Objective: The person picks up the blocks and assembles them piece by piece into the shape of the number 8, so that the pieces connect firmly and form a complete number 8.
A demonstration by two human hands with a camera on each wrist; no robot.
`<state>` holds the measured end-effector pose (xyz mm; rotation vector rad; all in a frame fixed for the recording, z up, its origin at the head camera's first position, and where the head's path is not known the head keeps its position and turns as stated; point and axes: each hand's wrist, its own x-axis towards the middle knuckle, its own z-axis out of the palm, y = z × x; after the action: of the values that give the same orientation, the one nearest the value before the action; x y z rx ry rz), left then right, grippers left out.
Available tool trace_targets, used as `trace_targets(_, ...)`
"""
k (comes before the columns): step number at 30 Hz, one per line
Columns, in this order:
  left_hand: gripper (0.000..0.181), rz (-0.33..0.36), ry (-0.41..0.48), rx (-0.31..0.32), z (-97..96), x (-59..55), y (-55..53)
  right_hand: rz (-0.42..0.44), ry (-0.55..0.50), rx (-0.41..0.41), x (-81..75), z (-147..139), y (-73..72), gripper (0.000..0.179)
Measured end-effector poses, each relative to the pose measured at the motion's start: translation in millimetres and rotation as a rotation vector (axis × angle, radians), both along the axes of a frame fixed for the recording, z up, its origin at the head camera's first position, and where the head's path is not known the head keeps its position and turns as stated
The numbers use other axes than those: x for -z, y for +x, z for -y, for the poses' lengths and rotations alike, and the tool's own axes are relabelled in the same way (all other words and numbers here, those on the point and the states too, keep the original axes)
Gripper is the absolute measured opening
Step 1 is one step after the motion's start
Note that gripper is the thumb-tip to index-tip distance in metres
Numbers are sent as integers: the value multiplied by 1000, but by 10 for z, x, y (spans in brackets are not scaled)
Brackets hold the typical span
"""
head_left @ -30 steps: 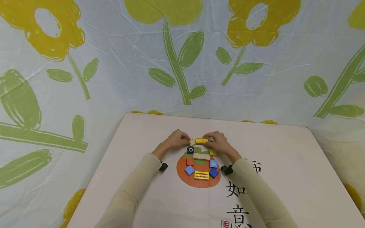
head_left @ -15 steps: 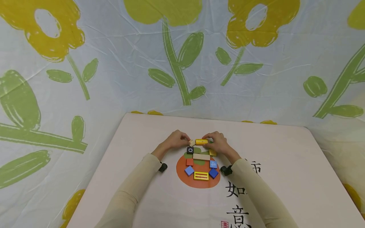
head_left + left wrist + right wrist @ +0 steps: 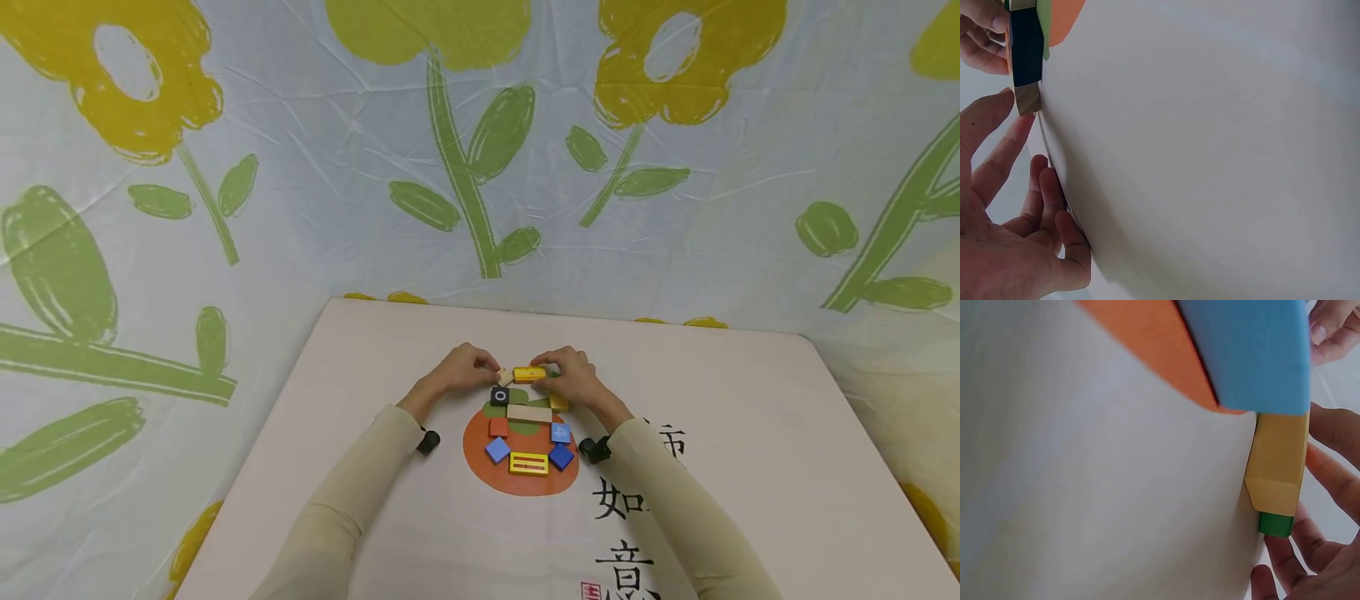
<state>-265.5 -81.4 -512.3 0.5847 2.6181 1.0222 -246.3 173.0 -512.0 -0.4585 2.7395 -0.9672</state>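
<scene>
My left hand (image 3: 467, 367) pinches a small pale wooden block (image 3: 505, 377) between thumb and index finger; the left wrist view shows those fingertips at the wooden block (image 3: 1027, 99). On the other side, my right hand (image 3: 576, 374) grips a yellow oblong block (image 3: 529, 374) by its right end. A black block (image 3: 500, 396) marked with a white ring lies just below the wooden one. Below my right hand sits a gold block (image 3: 558, 402), partly covered. A green block (image 3: 1275, 524) shows past the gold one in the right wrist view, mostly hidden from above.
Nearer me, a ring of blocks lies over the printed orange fruit (image 3: 480, 467): a long wooden block (image 3: 529, 413), a red block (image 3: 498, 427), several blue ones and a yellow striped block (image 3: 528, 463). The pale table (image 3: 750, 417) meets a flowered cloth (image 3: 300, 167) behind.
Both hands keep almost the same places and holds. The yellow block appears to have shifted very slightly toward me; the other blocks lie as before.
</scene>
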Motion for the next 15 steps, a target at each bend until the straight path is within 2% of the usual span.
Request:
trace_targets(5,14,-41,3,-5,19,24,-2,-20,-72,-4,-28,-43,4,36)
trace_targets(8,16,-73,19,-43,72,28,23,-39,-157,17,-88,-97,33,36)
trace_targets(15,26,-142,75,-157,289,-68,214,-149,-276,89,-275,-263,184,34)
